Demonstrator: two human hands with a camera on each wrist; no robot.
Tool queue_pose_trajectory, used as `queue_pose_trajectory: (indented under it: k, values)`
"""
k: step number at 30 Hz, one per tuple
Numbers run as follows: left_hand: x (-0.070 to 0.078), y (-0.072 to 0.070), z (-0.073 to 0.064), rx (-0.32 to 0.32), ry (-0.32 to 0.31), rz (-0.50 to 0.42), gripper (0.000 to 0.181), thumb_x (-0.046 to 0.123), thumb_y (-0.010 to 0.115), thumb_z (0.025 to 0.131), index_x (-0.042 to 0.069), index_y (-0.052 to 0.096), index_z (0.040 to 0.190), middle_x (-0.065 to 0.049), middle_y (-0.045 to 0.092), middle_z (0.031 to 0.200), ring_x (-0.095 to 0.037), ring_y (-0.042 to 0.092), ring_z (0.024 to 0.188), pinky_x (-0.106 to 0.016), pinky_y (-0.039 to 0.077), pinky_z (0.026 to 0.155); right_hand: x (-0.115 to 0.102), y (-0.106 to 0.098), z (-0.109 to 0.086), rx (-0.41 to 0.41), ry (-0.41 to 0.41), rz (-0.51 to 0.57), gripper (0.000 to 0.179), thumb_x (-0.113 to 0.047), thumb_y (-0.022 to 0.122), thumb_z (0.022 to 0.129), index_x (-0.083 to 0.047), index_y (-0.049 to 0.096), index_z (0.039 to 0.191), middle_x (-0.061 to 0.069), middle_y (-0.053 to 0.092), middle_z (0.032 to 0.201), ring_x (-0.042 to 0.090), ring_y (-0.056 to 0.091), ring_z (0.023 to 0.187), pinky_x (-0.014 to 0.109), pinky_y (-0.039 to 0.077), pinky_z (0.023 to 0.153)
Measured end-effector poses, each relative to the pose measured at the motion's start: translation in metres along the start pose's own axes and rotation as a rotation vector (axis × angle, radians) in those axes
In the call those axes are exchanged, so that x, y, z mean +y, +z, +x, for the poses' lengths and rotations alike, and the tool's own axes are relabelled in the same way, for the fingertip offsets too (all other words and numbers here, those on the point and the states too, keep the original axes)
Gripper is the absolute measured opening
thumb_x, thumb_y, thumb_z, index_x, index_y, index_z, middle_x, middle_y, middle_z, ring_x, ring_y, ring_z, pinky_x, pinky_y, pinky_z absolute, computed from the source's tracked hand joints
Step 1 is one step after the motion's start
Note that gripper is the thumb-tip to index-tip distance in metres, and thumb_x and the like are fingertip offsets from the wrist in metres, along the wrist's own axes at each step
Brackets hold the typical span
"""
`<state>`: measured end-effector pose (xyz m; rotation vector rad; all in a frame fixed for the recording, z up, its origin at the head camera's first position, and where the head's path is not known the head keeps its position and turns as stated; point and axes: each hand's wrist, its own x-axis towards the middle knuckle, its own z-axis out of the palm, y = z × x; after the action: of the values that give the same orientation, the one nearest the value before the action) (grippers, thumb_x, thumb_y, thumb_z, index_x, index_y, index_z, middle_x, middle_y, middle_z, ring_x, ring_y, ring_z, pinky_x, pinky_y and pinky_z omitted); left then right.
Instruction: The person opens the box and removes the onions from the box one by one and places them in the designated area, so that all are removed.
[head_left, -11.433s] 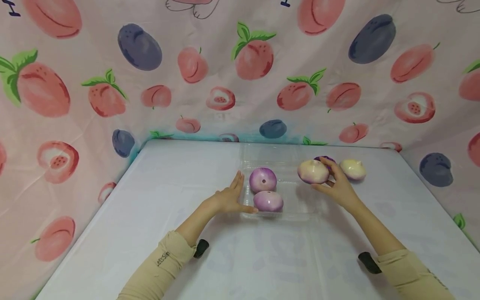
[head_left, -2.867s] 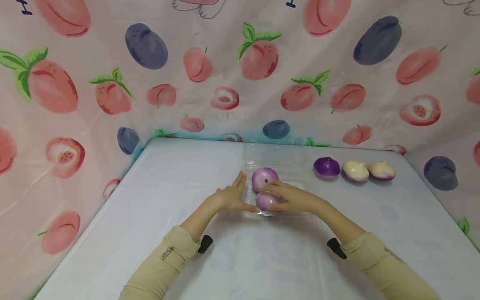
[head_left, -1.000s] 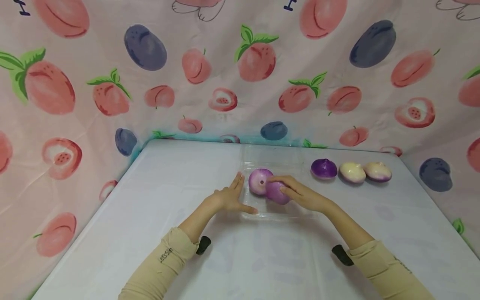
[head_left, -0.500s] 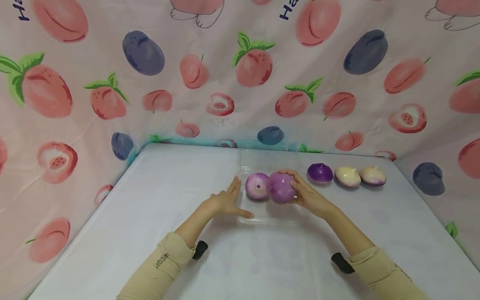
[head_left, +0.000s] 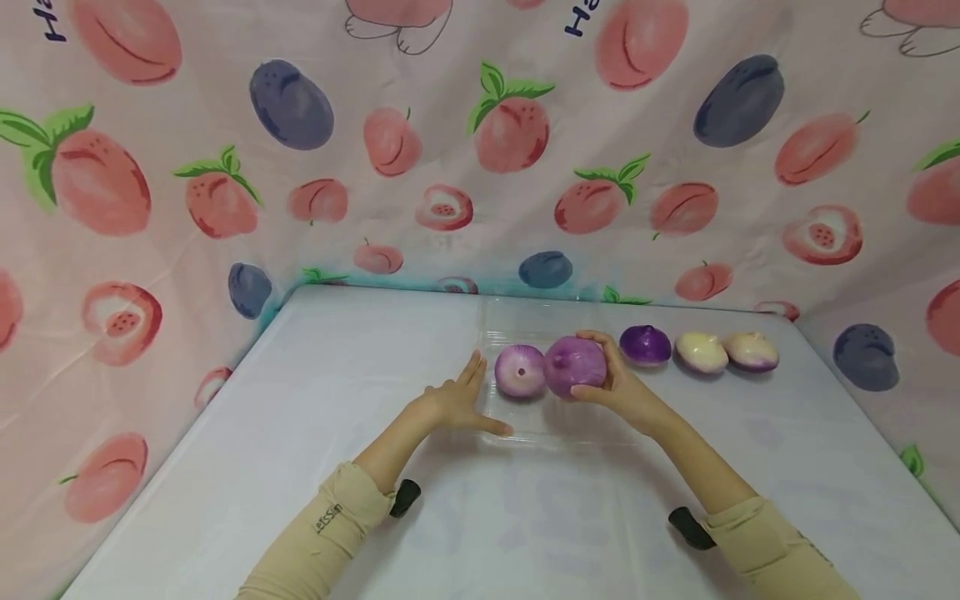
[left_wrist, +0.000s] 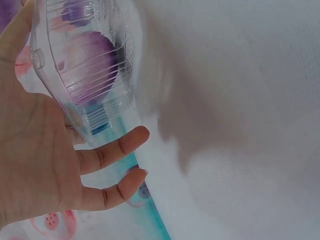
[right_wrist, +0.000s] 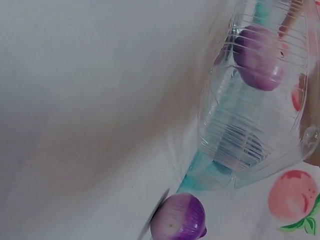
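Note:
A clear plastic clamshell container (head_left: 510, 429) lies with its lid folded back. One purple-and-white onion (head_left: 520, 372) sits inside at the left, and shows through the ribbed wall (left_wrist: 90, 67) in the left wrist view. My right hand (head_left: 626, 387) grips another purple onion (head_left: 576, 367), raised over the container beside the first. My left hand (head_left: 453, 404) spreads around the container's left front corner, thumb along the front edge and fingers by the left side. In the right wrist view, only a darkened part of my right hand (right_wrist: 311, 120) shows at the right edge.
Right of the container, a dark purple onion (head_left: 646, 346), a pale yellow onion (head_left: 701, 353) and a cream onion with a purple base (head_left: 752, 352) lie in a row on the white table (head_left: 337, 358). A fruit-printed cloth (head_left: 442, 117) hangs behind.
The cream onion that my right hand held earlier lies at the row's right end. My right hand has since lifted the front purple onion and shifted it rightward. My left hand stays put.

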<state>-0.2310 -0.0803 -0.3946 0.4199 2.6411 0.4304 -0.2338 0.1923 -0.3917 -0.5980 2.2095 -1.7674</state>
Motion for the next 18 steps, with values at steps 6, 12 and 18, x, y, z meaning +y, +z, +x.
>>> queue_pose_trajectory:
  k: [6,12,18]
  values:
    - [0.0,-0.001,0.0,-0.01,-0.005,0.004,0.116,0.067,0.063,0.075,0.012,-0.004,0.152,-0.002,-0.018,0.158,-0.045,0.033,0.135,-0.072,0.02,0.103,-0.004,-0.002,-0.003,0.073,0.003,-0.067,0.071,-0.006,0.068,0.085,-0.014,0.019,0.136,0.024,0.033,0.134,0.033,0.049,0.116,0.02,0.05,0.083]
    - [0.001,0.0,0.002,-0.018,-0.014,-0.002,0.116,0.067,0.063,0.075,0.013,-0.004,0.152,0.0,-0.018,0.158,-0.044,0.034,0.135,-0.072,0.019,0.103,0.0,-0.008,-0.009,0.124,0.0,-0.141,0.072,-0.005,0.069,0.083,-0.009,0.018,0.134,0.022,0.03,0.137,0.038,0.045,0.119,0.017,0.049,0.084]
    - [0.001,-0.001,0.0,-0.013,-0.01,0.01,0.116,0.068,0.063,0.075,0.013,-0.004,0.152,-0.001,-0.017,0.159,-0.044,0.036,0.134,-0.072,0.019,0.103,0.001,-0.017,-0.018,0.124,0.018,-0.226,0.071,-0.01,0.07,0.084,-0.008,0.02,0.135,0.023,0.033,0.135,0.042,0.044,0.121,0.023,0.048,0.088]
